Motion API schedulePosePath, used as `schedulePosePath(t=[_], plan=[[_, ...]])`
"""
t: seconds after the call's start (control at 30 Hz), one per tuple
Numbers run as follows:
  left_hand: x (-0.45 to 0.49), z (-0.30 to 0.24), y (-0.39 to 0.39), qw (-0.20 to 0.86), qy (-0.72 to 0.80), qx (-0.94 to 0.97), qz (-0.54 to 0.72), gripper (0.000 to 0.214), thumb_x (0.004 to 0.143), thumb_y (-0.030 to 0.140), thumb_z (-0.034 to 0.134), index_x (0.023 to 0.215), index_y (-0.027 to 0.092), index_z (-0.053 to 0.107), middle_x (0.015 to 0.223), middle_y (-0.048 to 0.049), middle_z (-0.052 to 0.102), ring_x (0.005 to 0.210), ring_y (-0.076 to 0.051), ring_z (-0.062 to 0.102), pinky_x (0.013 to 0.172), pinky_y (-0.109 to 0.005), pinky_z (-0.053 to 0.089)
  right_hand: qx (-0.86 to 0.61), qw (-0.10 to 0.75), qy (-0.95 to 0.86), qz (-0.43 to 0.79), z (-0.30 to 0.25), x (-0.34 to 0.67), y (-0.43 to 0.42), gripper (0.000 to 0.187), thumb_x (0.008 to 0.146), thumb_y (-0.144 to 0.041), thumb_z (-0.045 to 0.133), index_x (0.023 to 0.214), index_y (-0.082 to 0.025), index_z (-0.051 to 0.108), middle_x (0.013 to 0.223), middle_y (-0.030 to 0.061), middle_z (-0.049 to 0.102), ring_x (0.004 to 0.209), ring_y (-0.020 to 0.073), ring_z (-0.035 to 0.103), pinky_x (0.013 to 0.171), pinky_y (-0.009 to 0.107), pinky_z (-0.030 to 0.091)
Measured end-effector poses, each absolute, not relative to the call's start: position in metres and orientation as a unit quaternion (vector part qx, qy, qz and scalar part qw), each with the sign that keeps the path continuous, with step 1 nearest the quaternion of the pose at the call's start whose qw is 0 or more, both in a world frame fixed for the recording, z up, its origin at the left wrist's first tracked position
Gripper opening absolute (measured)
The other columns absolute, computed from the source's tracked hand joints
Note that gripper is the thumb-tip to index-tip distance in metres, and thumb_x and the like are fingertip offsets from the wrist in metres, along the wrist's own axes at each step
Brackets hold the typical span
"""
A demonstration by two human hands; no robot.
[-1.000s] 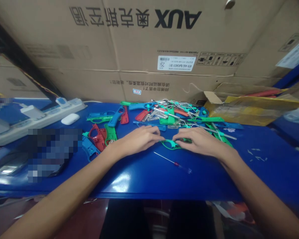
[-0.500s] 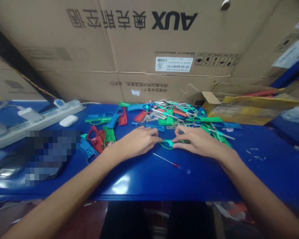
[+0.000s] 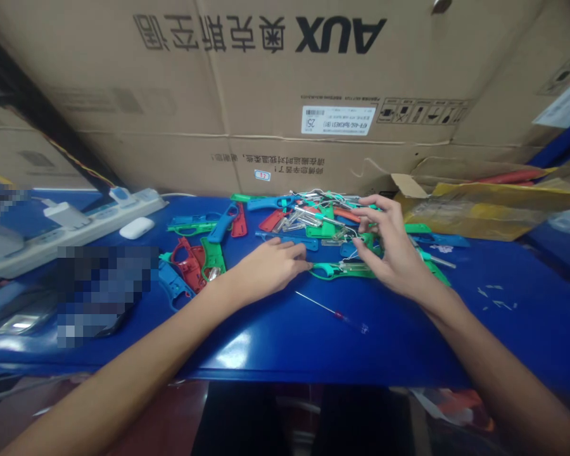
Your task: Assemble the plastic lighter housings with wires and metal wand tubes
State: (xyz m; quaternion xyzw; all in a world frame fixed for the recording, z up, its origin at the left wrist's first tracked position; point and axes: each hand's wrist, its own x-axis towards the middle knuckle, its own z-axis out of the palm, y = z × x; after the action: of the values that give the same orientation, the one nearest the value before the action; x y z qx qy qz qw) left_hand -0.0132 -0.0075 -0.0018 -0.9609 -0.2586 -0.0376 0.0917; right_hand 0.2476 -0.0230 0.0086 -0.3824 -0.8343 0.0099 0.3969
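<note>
My left hand (image 3: 276,265) has its fingers closed on the left end of a green plastic gun-shaped shell (image 3: 349,273) lying on the table. A turquoise trigger-like piece (image 3: 329,270) and thin wires sit in that shell. My right hand (image 3: 393,247) is raised over the shell's right end with fingers apart, beside a pile of wired metal tubes and clear plastic parts (image 3: 308,218). I see nothing held in it. In front of the shell lies a thin screwdriver (image 3: 338,314) with a red collar and clear handle.
Blue, red and green shell halves (image 3: 190,266) lie at left. Further left are a power strip (image 3: 90,225), a white earbud case (image 3: 137,228) and a blurred dark object (image 3: 107,291). An open carton (image 3: 484,212) stands back right; small clear bits (image 3: 496,297) lie at right. A large cardboard box (image 3: 247,88) walls the back.
My right hand has let go of the shell's turquoise piece and moved up and right, its fingers spreading. My left hand stays on the shell. The view has shifted slightly.
</note>
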Motion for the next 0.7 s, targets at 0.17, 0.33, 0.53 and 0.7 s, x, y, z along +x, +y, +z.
schedulePosePath(t=[0.17,0.33,0.53,0.7], plan=[[-0.016,-0.003,-0.003,0.077,-0.268,-0.960,-0.038,0.031,0.105,0.021,0.044,0.124,0.024,0.069,0.111,-0.0063,0.067,0.089,-0.020,0.065,0.077,-0.037,0.046,-0.394,0.490,-0.777,-0.017,0.013,0.243,-0.027,0.019,0.095,-0.021,0.060,0.111,-0.028,0.066,0.133,0.0082,0.056,0.114,0.0268,0.061,0.097,0.050,0.051],[-0.022,-0.001,0.003,0.036,-0.278,-0.959,-0.041,0.031,0.105,0.023,0.045,0.121,0.025,0.071,0.110,-0.0059,0.069,0.091,-0.021,0.067,0.080,-0.038,0.046,-0.358,0.626,-0.693,0.003,0.013,0.237,-0.036,0.014,0.100,-0.024,0.055,0.099,-0.028,0.068,0.102,0.0027,0.070,0.071,0.0160,0.068,0.067,0.037,0.056],[-0.030,-0.001,0.007,0.027,-0.280,-0.957,-0.069,0.027,0.104,0.027,0.049,0.117,0.028,0.073,0.110,-0.0037,0.071,0.092,-0.020,0.068,0.081,-0.036,0.043,-0.350,0.665,-0.639,0.161,-0.001,0.223,-0.040,0.014,0.103,-0.035,0.051,0.097,-0.026,0.060,0.063,-0.0048,0.053,0.049,0.0120,0.057,0.044,0.027,0.046],[-0.031,-0.003,0.008,0.023,-0.282,-0.956,-0.079,0.025,0.103,0.025,0.051,0.118,0.027,0.071,0.112,-0.0045,0.073,0.096,-0.020,0.068,0.081,-0.035,0.040,-0.387,0.554,-0.695,0.244,-0.022,0.221,-0.033,0.019,0.098,-0.039,0.056,0.111,-0.025,0.055,0.075,-0.0040,0.055,0.060,0.0123,0.056,0.056,0.028,0.048]])
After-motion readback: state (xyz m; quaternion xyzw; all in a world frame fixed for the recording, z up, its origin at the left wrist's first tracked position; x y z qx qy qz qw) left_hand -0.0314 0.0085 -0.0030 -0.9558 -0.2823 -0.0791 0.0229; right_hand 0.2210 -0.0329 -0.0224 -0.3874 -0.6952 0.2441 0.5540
